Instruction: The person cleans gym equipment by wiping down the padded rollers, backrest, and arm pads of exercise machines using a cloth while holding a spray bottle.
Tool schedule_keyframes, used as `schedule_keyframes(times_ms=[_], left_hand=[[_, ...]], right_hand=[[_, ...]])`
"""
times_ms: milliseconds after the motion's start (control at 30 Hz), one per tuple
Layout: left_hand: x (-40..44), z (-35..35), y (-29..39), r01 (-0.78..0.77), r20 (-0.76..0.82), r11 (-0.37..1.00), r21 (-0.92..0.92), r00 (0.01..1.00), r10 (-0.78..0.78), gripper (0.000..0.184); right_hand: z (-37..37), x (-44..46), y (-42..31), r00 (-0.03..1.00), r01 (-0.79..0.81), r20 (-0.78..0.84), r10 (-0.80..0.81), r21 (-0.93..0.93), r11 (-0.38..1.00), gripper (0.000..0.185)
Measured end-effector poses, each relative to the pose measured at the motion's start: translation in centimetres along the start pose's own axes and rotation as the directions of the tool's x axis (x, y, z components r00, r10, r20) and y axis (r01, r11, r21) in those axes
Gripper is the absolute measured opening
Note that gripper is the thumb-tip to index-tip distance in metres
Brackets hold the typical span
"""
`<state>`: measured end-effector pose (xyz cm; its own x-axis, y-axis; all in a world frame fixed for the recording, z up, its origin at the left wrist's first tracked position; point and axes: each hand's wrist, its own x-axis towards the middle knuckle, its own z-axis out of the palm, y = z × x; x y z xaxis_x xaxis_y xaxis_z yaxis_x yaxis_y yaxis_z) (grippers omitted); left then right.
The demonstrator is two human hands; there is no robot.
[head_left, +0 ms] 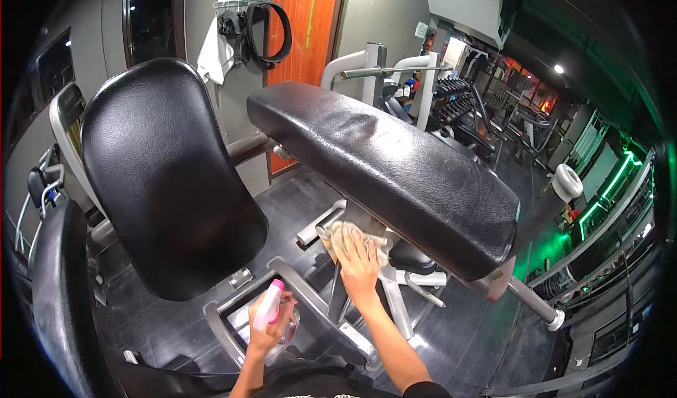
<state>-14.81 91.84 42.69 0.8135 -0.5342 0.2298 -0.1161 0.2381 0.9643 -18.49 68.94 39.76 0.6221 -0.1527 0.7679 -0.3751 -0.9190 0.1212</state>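
My left hand (262,338) is closed round a spray bottle (266,309) with a pink top, held low in front of me. My right hand (360,271) presses a pale, crumpled cloth (341,234) against part of the grey metal frame, below the long black pad (416,165). The fingers lie over the cloth; what is under it is hidden. To the left of both hands stands a black padded seat (166,165), tilted and apart from them.
A metal frame (303,278) runs along the dark floor by my hands. Another black pad (60,292) stands at far left. A bar end (556,320) juts out at right. A belt (288,38) and white towel (214,56) hang on the wall. Dumbbell racks (451,101) stand farther back.
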Motion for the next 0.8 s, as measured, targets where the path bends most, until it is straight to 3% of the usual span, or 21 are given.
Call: schedule_keyframes(times_ms=[67,200,267,300,433,533,667,800], left_hand=[[0.6,-0.5,-0.1,-0.002,-0.001,1.000,-0.015,1.000,0.002,0.016],[1.2,-1.3,-1.0,-0.025,0.068,1.000,-0.013,0.997,0.026,0.016],[1.4,-1.5,-1.2,-0.023,0.098,1.000,0.006,0.995,0.022,0.016],[1.5,-1.5,-1.1,-0.016,0.098,1.000,-0.016,0.995,0.017,0.017],[1.9,-1.3,-1.2,0.006,0.121,0.997,-0.078,0.993,0.004,0.018],[2.0,-1.5,-1.1,-0.008,0.131,0.997,-0.083,0.991,0.019,0.018],[1.8,-2.3,-1.2,-0.020,0.119,0.998,-0.051,0.993,0.026,0.018],[1.4,-3.1,-1.6,0.009,0.090,1.000,-0.010,0.996,-0.008,0.019]], right_hand=[[0.8,-2.7,-0.3,0.990,-0.018,0.139,0.006,0.086,0.996,0.040],[0.6,-3.8,-1.7,0.982,-0.073,0.189,0.027,0.240,0.968,0.038],[-0.6,-1.7,-1.6,0.986,-0.073,0.165,0.022,0.313,0.947,0.037],[-1.7,0.0,-1.3,0.993,0.030,0.098,-0.064,0.315,0.949,0.036],[-3.2,7.0,0.3,0.944,0.328,-0.098,-0.315,0.178,0.928,0.030],[-1.9,9.4,1.4,0.914,0.406,0.051,-0.404,-0.063,0.912,0.039],[-0.8,7.7,0.9,0.925,0.372,0.083,-0.370,-0.009,0.928,0.040],[0.5,2.6,-0.1,0.952,0.222,0.181,-0.248,0.153,0.963,0.035]])
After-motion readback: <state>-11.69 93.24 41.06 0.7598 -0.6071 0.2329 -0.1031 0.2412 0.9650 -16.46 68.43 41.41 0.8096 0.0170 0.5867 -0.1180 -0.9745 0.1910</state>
